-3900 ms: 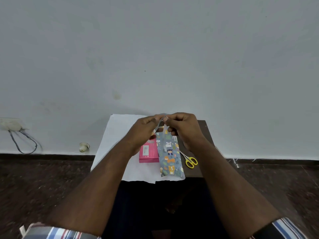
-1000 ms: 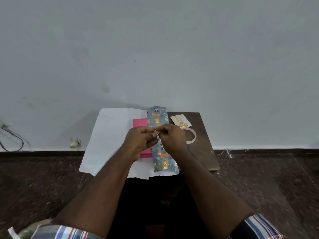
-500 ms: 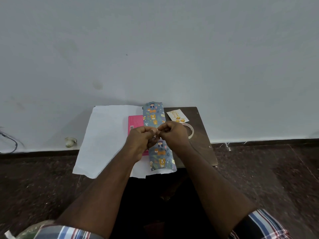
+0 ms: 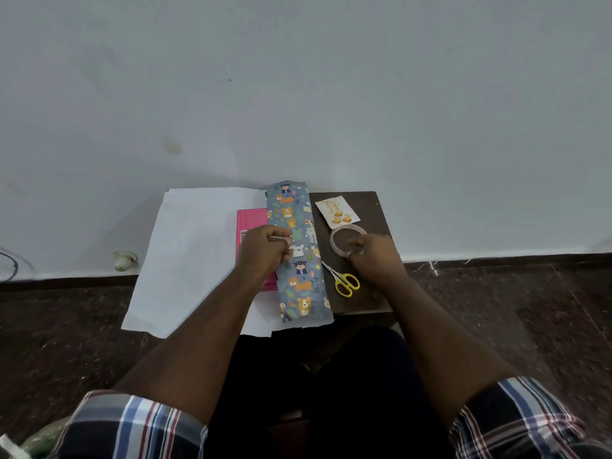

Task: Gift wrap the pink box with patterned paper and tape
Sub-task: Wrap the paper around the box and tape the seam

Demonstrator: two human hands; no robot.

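Note:
The pink box lies on the white underside of the wrapping sheet. A flap of the patterned paper, grey-blue with cartoon animals, is folded over the box's right part. My left hand hovers over the seam between box and flap and pinches a small strip of clear tape between thumb and fingertips. My right hand, blurred, is at the tape roll on the brown table, its fingers curled on the roll's near right rim.
Yellow-handled scissors lie just right of the patterned flap, below the tape roll. A small gift card sits behind the roll. The white sheet overhangs the table's left and front edges. A wall rises directly behind the table.
Both hands were together over the flap, pulling at the tape strip. My right hand has let go and moved right onto the tape roll. My left hand keeps the strip.

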